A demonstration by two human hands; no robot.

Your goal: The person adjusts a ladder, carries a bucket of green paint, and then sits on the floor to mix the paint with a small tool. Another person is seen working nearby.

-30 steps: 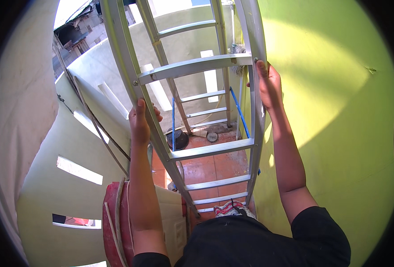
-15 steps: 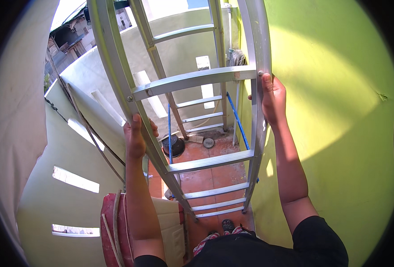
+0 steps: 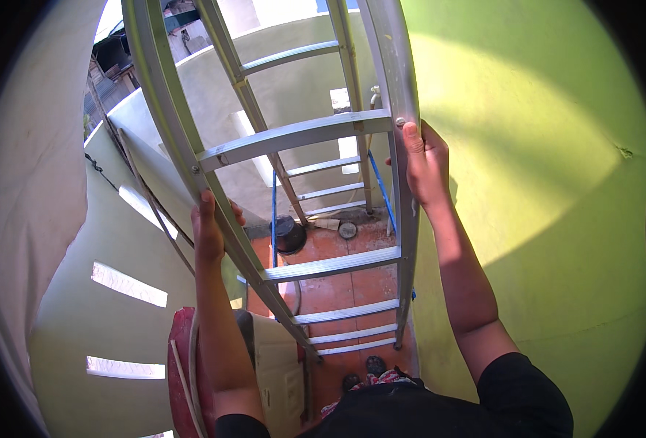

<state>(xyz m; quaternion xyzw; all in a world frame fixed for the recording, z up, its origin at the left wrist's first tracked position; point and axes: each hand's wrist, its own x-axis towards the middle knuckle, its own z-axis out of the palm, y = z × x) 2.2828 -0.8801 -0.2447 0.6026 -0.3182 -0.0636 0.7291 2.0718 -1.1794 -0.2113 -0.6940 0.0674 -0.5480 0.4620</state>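
Aluminium stepladder (image 3: 334, 264), spread at twelve o'clock over red floor tiles (image 3: 330, 293). At nine o'clock, the left hand (image 3: 208, 232) has its grip curled around one side rail (image 3: 241, 247); at two o'clock, the right hand (image 3: 429, 166) likewise clasps the opposite rail (image 3: 406, 241), beside the lime-green wall (image 3: 542, 219).

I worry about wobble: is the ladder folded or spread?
Spread: the ladder has its front and rear rails apart, with blue bars running between them.
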